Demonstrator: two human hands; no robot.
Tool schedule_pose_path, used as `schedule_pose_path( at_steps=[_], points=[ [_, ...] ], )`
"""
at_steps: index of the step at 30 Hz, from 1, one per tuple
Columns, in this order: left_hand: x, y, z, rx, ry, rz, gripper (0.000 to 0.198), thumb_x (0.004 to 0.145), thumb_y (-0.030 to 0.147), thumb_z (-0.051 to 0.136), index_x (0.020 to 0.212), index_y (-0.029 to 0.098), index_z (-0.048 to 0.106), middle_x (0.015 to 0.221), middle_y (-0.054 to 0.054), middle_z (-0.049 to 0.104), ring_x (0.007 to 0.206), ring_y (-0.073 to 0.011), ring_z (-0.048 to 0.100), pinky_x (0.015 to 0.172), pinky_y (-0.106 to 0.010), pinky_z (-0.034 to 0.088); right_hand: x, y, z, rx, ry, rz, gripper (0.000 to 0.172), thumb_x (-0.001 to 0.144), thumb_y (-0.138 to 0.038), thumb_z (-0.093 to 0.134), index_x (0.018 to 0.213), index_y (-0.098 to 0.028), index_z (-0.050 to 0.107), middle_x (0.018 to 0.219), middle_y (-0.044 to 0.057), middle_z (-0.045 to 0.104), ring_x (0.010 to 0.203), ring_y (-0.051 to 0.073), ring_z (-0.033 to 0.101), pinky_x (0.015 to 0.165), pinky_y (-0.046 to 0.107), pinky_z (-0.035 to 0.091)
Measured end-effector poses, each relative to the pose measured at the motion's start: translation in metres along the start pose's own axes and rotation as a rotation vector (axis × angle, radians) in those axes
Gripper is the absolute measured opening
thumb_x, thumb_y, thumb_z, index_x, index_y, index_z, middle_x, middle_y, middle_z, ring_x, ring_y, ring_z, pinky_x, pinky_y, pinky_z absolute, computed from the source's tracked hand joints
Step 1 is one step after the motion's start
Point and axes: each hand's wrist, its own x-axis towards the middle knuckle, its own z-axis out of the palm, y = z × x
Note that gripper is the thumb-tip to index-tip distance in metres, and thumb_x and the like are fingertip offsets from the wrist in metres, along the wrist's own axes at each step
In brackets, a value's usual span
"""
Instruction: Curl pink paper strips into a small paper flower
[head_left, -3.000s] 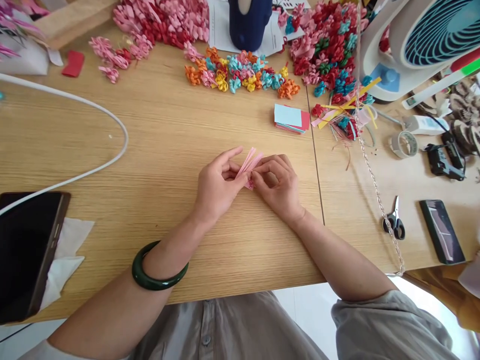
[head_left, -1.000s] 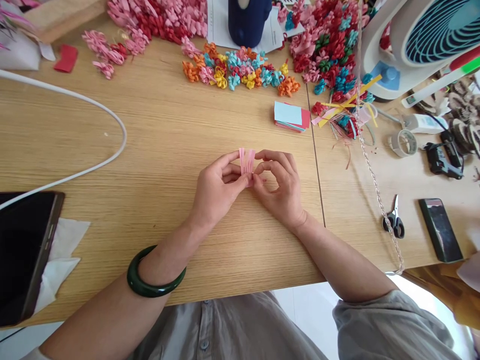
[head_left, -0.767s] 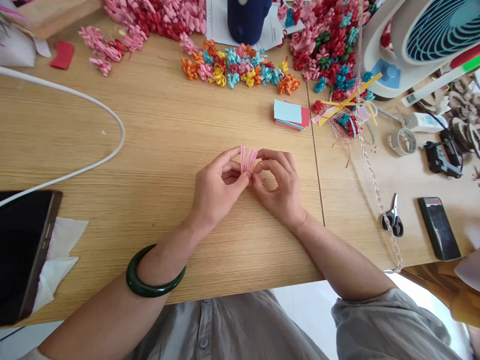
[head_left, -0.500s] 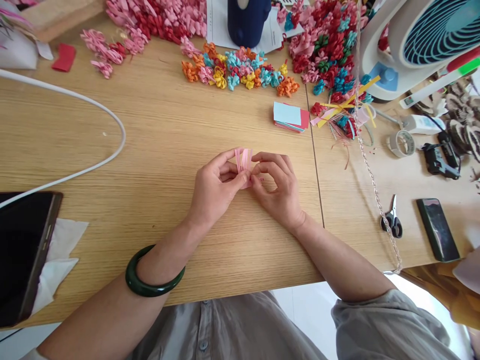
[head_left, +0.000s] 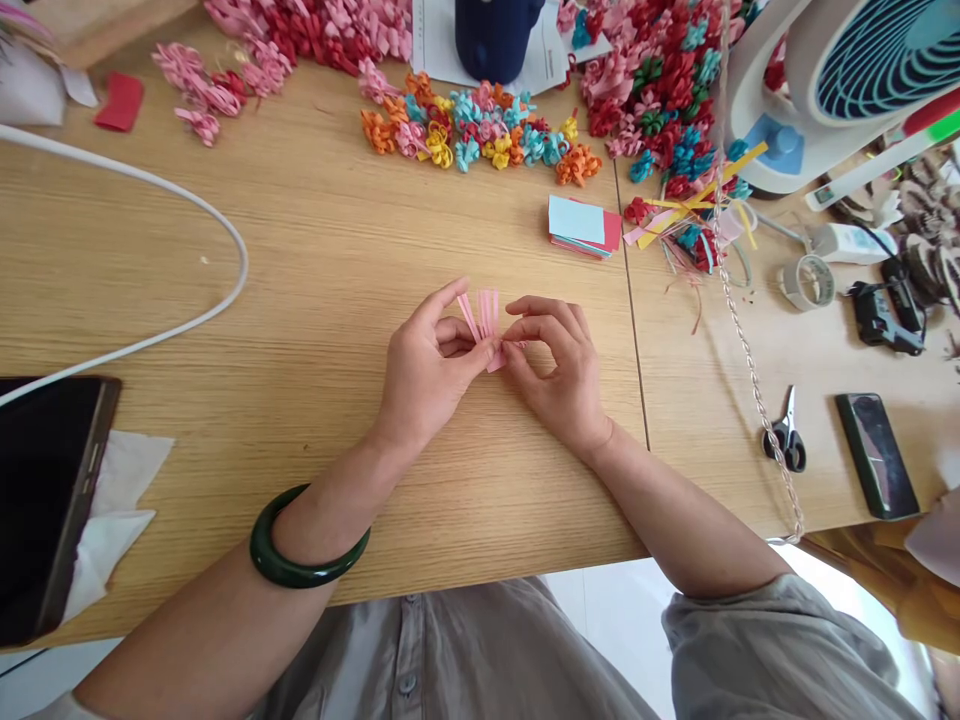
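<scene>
A piece of pink paper (head_left: 487,312), cut into narrow strips that fan upward, is held between my two hands above the middle of the wooden table (head_left: 300,400). My left hand (head_left: 435,355) pinches its lower part between thumb and fingers, the index finger raised beside the leftmost strip. From the other side, my right hand (head_left: 555,365) closes thumb and index finger on the paper's right edge, where a bit of a pink strip shows. The fingertips hide the exact grip points. Beyond my hands, a stack of coloured paper cards (head_left: 581,225) lies on the table.
Curled paper flowers (head_left: 480,135) lie in a row at the back, below a dark blue cup (head_left: 491,40). A fan (head_left: 795,110) stands back right. Scissors (head_left: 785,435) and a phone (head_left: 876,455) lie right. A white cable (head_left: 217,215) loops left, near a tablet (head_left: 45,500).
The pink strips have spread wider, the leftmost one leaning further left. My left index finger has lifted slightly away from the paper. The view has shifted a little.
</scene>
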Motion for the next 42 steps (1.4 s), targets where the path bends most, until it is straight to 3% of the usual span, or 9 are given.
schedule_pose_path(
  at_steps=[11, 24, 42],
  points=[
    [-0.0034, 0.0064, 0.0030, 0.008, -0.011, -0.017, 0.076, 0.075, 0.016, 0.081, 0.147, 0.014, 0.055, 0.081, 0.000, 0.077, 0.075, -0.0154, 0.073, 0.077, -0.029, 0.065, 0.0003, 0.0019, -0.0005, -0.228, -0.027, -0.212, 0.008, 0.098, -0.018, 0.061, 0.097, -0.026, 0.060, 0.128, 0.006, 0.073, 0.119, 0.027, 0.061, 0.096, 0.047, 0.057],
    [-0.0034, 0.0053, 0.0024, 0.027, -0.110, -0.018, 0.061, 0.078, 0.017, 0.078, 0.137, 0.016, 0.063, 0.089, -0.001, 0.079, 0.083, -0.0159, 0.074, 0.082, -0.029, 0.062, 0.0019, 0.0038, -0.0005, -0.139, 0.033, -0.132, 0.013, 0.092, -0.016, 0.064, 0.092, -0.027, 0.056, 0.124, 0.008, 0.073, 0.112, 0.025, 0.065, 0.093, 0.045, 0.056],
    [-0.0014, 0.0000, -0.0002, -0.005, -0.067, 0.017, 0.053, 0.080, 0.021, 0.081, 0.131, 0.020, 0.069, 0.085, 0.000, 0.079, 0.077, -0.0164, 0.075, 0.081, -0.031, 0.064, 0.0018, -0.0011, -0.0040, -0.029, -0.047, -0.043, 0.009, 0.094, -0.019, 0.066, 0.091, -0.026, 0.061, 0.123, 0.006, 0.074, 0.112, 0.024, 0.064, 0.097, 0.046, 0.055]
  ],
)
